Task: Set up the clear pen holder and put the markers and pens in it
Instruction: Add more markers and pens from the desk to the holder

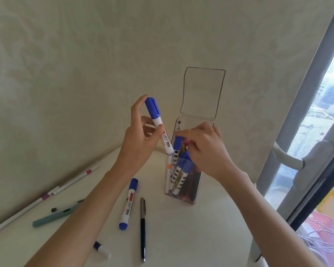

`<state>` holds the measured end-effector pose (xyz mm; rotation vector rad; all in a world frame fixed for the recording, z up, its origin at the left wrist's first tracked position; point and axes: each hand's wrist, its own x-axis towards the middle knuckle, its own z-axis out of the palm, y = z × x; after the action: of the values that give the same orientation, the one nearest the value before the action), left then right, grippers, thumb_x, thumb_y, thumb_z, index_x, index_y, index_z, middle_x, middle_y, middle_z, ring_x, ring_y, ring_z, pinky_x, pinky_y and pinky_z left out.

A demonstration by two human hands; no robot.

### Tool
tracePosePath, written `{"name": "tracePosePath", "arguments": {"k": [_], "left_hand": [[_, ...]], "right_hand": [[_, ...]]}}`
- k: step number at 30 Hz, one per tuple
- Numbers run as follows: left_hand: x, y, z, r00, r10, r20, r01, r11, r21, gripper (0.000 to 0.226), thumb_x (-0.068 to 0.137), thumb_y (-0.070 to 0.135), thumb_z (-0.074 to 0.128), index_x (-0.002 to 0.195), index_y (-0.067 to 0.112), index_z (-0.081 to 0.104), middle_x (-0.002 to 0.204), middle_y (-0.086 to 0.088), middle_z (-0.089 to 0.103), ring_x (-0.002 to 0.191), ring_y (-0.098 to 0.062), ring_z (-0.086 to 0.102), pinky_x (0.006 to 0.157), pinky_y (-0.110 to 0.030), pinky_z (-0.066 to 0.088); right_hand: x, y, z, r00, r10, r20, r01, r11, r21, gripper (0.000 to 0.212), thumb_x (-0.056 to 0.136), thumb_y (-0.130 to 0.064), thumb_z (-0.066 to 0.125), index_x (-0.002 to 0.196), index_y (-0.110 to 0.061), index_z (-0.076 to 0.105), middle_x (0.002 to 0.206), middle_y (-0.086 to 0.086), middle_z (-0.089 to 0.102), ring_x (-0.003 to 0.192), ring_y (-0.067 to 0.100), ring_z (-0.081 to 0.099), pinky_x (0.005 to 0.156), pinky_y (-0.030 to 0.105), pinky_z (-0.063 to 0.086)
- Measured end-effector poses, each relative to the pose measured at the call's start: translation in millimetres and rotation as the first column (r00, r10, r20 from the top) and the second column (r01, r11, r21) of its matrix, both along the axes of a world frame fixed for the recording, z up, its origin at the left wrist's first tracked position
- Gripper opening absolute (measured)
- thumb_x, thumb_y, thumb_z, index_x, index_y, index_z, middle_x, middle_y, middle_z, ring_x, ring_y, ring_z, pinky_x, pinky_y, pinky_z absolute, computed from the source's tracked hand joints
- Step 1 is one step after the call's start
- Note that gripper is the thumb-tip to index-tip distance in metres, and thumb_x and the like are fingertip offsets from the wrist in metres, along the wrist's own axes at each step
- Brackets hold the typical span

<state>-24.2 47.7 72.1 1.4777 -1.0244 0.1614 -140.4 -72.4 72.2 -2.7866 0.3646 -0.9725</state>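
Two thin white pens (23, 211): far left, lying end to end along the foot of the wall, each with a magenta band
Teal pen (53, 216): flat on the white table (201, 228), near the white pens; partly hidden by the left forearm
Short marker (101, 249): blue cap, lying at the near edge
Loose marker (128, 204): blue-capped, lying on the table beside a dark pen (142, 228); both apart from the holder
Left hand (141, 139): raised; thumb and fingers grasp a blue-capped marker (156, 120), tilted, its lower end at the holder's front rim
Pen holder (198, 189): clear, upright on the table by the wall; lid (202, 93) swung up; several markers (179, 178) stand inside
Right hand (204, 151): over the holder's mouth, fingers curled down onto the caps; whether it grasps one, I cannot tell
Window handle (289, 160): white, far right
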Motion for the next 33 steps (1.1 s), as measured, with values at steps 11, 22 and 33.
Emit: {"name": "tracePosePath", "arguments": {"k": [11, 22, 33], "left_hand": [[-14, -6, -1, 0.998, -0.060, 0.023, 0.060, 0.998, 0.005, 0.064, 0.085, 0.016, 0.060, 0.133, 0.031, 0.021, 0.088, -0.006, 0.065, 0.075, -0.009, 0.067, 0.065, -0.013, 0.051], [-11, -12, 18, 0.983, -0.026, 0.181, 0.004, 0.992, 0.123, 0.065, 0.083, 0.016, 0.060, 0.134, 0.032, 0.022, 0.089, -0.004, 0.061, 0.070, -0.004, 0.060, 0.065, -0.009, 0.047], [-7, -17, -11, 0.968, -0.089, 0.236, 0.012, 0.951, 0.309, 0.065, 0.085, 0.016, 0.059, 0.132, 0.035, 0.020, 0.083, 0.004, 0.060, 0.074, -0.008, 0.062, 0.070, -0.023, 0.051]], "right_hand": [[-10, -6, 0, 0.997, 0.067, -0.025, -0.064, 0.992, 0.108, 0.060, 0.078, 0.013, 0.041, 0.127, -0.019, 0.053, 0.131, 0.003, 0.045, 0.123, 0.020, 0.028, 0.099, 0.022, 0.030], [-28, -5, 1, 0.980, 0.015, 0.196, -0.087, 0.928, 0.363, 0.059, 0.077, 0.016, 0.035, 0.121, -0.018, 0.054, 0.128, -0.001, 0.047, 0.117, 0.006, 0.031, 0.085, -0.005, 0.023], [-20, -8, -17, 0.986, -0.002, 0.165, -0.019, 0.992, 0.127, 0.048, 0.076, -0.003, 0.032, 0.117, -0.010, 0.057, 0.125, 0.006, 0.051, 0.116, 0.020, 0.037, 0.093, 0.027, 0.040]]}}
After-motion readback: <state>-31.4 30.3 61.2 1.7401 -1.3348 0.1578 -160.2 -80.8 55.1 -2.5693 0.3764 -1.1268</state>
